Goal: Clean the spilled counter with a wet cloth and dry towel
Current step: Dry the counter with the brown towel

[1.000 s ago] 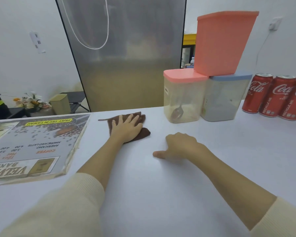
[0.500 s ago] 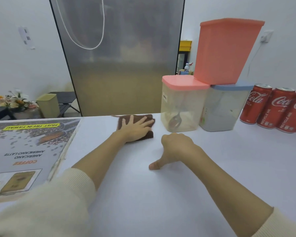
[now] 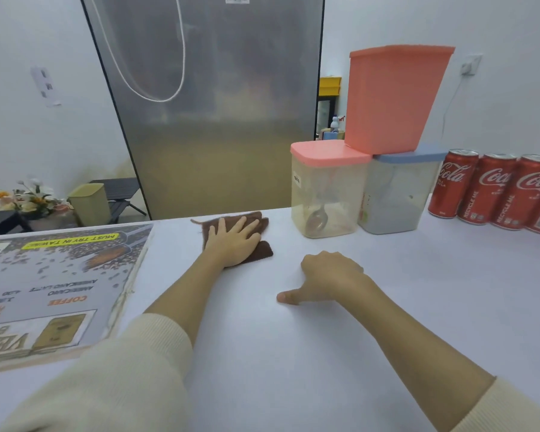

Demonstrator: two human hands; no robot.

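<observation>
meanwhile the left hand (image 3: 233, 244), fingers spread flat, has slid the brown cloth (image 3: 262, 249) a little back toward the counter's (image 3: 387, 307) far edge, so wiping seems underway. the right hand (image 3: 328, 277) rests curled, holding nothing, thumb out. no spill shows on the white top; containers (image 3: 328, 194), cans (image 3: 487, 191) and a menu (image 3: 56, 282) flank it.

brown cloth (image 3: 264, 249), flat on white counter (image 3: 293, 353)
</observation>
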